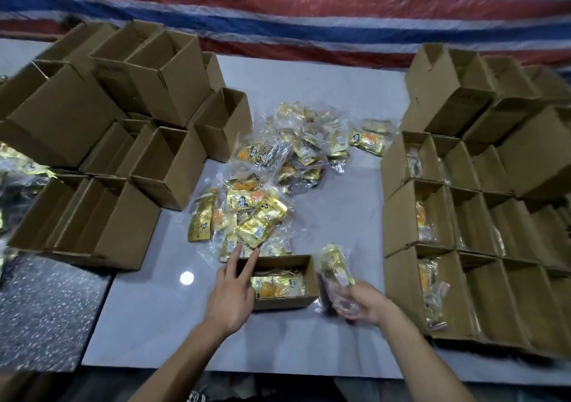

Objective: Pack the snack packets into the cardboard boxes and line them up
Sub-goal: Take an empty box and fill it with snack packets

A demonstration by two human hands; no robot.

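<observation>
A small open cardboard box (285, 301) sits near the table's front, with gold snack packets (278, 285) lying inside. My left hand (230, 296) reaches over the box's left rim, fingers straight, tips touching a gold packet (261, 227) at the near edge of the loose pile (290, 160). My right hand (363, 304) grips a gold packet in clear wrap (335, 267) just right of the box, blurred by motion.
Empty open boxes (123, 142) are stacked and crowded on the left. Rows of boxes holding packets (463, 231) line the right side, with more stacked behind. The white table (154, 324) ends at left over a speckled floor. A striped tarp (309, 9) hangs behind.
</observation>
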